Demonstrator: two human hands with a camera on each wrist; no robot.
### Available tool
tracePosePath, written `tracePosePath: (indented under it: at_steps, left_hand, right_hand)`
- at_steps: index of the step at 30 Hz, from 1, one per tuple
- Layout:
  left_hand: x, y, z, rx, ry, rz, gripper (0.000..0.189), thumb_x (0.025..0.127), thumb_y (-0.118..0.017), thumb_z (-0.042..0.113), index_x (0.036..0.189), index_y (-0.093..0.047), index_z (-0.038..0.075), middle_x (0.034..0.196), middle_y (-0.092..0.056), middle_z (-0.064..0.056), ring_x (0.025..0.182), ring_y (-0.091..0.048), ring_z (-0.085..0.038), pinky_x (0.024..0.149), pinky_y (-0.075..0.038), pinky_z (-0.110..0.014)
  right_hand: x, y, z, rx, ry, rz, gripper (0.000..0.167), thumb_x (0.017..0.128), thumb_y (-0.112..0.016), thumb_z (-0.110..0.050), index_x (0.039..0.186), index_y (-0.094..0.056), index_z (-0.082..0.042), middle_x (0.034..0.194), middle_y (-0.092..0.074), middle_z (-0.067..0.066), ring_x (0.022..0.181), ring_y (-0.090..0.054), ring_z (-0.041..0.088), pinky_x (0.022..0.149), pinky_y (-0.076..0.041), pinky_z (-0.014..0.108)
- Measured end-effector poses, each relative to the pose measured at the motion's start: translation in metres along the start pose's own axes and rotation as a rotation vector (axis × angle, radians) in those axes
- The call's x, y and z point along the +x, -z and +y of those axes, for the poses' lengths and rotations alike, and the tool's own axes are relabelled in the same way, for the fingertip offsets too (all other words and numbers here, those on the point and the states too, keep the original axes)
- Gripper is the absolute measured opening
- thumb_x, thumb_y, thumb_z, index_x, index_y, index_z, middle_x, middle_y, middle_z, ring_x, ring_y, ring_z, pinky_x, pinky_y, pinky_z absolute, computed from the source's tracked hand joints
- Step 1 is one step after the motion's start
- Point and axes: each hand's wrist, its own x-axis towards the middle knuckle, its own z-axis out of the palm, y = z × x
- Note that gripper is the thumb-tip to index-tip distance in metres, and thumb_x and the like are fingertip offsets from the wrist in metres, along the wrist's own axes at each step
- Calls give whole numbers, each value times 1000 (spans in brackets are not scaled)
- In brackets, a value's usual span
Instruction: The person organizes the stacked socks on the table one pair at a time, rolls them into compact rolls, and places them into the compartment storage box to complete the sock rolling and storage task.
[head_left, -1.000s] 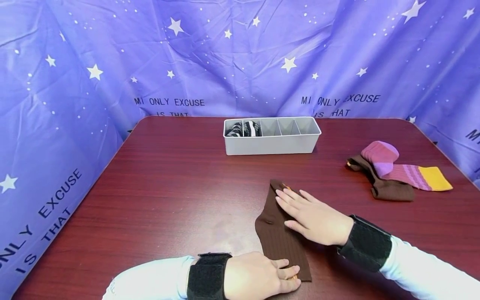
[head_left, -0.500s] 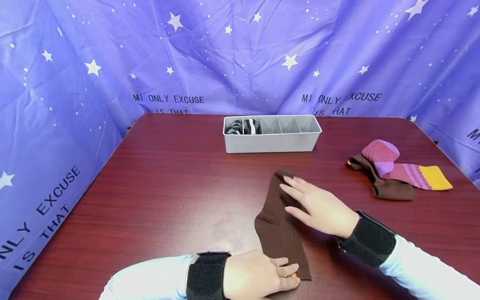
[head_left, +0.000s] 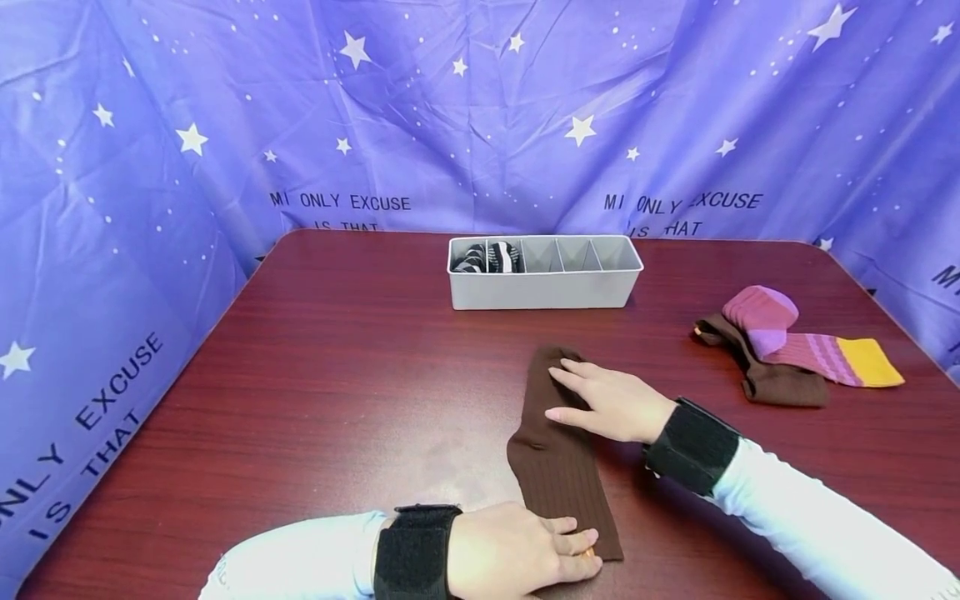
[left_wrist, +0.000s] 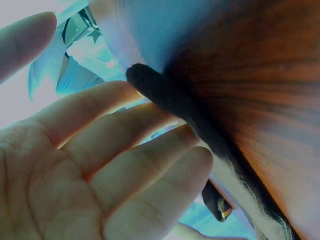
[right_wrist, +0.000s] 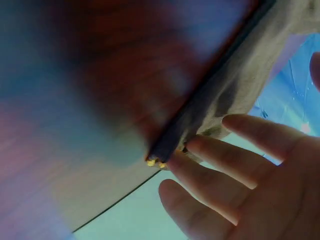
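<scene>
A brown ribbed sock (head_left: 558, 475) lies flat on the dark red table, its cuff toward me and its foot pointing away. My left hand (head_left: 517, 550) rests on the cuff with fingers extended, partly covering a small orange mark there. In the left wrist view, straight fingers (left_wrist: 150, 160) meet the sock's dark edge (left_wrist: 165, 95). My right hand (head_left: 611, 404) lies over the right side of the foot near the toe, fingers extended. The right wrist view shows its spread fingers (right_wrist: 235, 160) at the brown fabric (right_wrist: 235, 85).
A grey divided box (head_left: 543, 292) stands at the back; its two left compartments hold black-and-white patterned socks (head_left: 504, 257). To the right, a pink sock with a yellow cuff (head_left: 870, 362) lies across another brown sock (head_left: 783, 383). A starry purple curtain (head_left: 420, 108) hangs behind the table.
My right hand has slid over the foot, ending slightly left. The toe end now lies smooth and rounded, and the orange mark there no longer shows. My left hand has stayed on the cuff.
</scene>
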Motion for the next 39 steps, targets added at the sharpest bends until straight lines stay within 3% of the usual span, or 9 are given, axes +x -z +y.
tracePosePath:
  at_steps: [9,16,19,23,27,29,32,36,39]
  left_hand:
    - [7,-2,3,-22,-5,-40,41,88,-41,32,128,-38,25,133,-37,9,119,-37,-1,85,-38,-11]
    - [9,-2,4,-22,-22,-16,41,88,-41,34,127,-39,24,131,-40,7,119,-38,-2,88,-37,-12]
    - [5,2,0,-40,-21,73,43,86,-42,39,125,-43,20,124,-48,6,114,-44,-4,90,-36,-14]
    - [-5,12,-10,0,62,309,42,82,-48,42,115,-51,16,105,-57,9,96,-52,-4,82,-40,-19]
    - [-11,18,-15,14,119,438,35,80,-52,39,108,-54,18,93,-57,12,85,-53,-2,73,-42,-19]
    - [-11,17,-14,20,108,437,31,80,-52,39,104,-55,19,89,-57,13,80,-52,-1,68,-41,-17]
    - [-9,12,-12,26,86,375,26,77,-55,40,94,-55,21,80,-54,14,72,-51,-1,59,-39,-16]
    - [-8,5,-11,7,90,274,23,72,-60,41,84,-55,22,75,-50,13,67,-49,-1,53,-38,-14]
    - [-8,0,-11,-8,113,254,23,71,-62,41,82,-57,22,76,-48,12,68,-49,-1,53,-38,-13]
  right_hand:
    - [5,-4,-8,-106,-2,-49,63,80,-46,-49,123,-44,-3,129,-41,20,118,-39,35,91,-35,45]
    - [1,-7,-6,-109,14,-3,62,79,-48,-48,122,-46,-3,126,-45,18,116,-42,32,92,-34,46]
    - [-4,-3,-6,-79,52,120,58,78,-52,-46,119,-50,-5,120,-51,15,111,-48,27,91,-37,42]
    - [-21,10,-11,-41,97,295,50,77,-56,-42,113,-54,-8,108,-58,5,99,-55,18,83,-43,35]
    - [-45,18,-20,-30,136,358,39,76,-58,-40,103,-59,-12,94,-60,-4,84,-57,8,74,-45,29]
    - [-58,17,-25,-9,177,365,28,75,-61,-38,94,-60,-17,85,-58,-10,76,-55,3,67,-45,24]
    - [-73,13,-33,42,283,344,15,71,-65,-33,77,-56,-24,72,-49,-18,64,-46,-4,59,-39,17]
    - [-84,6,-41,80,416,256,24,64,-70,-32,65,-46,-27,64,-39,-19,57,-34,-7,55,-29,10]
    - [-88,2,-44,63,439,182,26,60,-71,-33,64,-46,-26,63,-38,-19,58,-34,-7,55,-29,11]
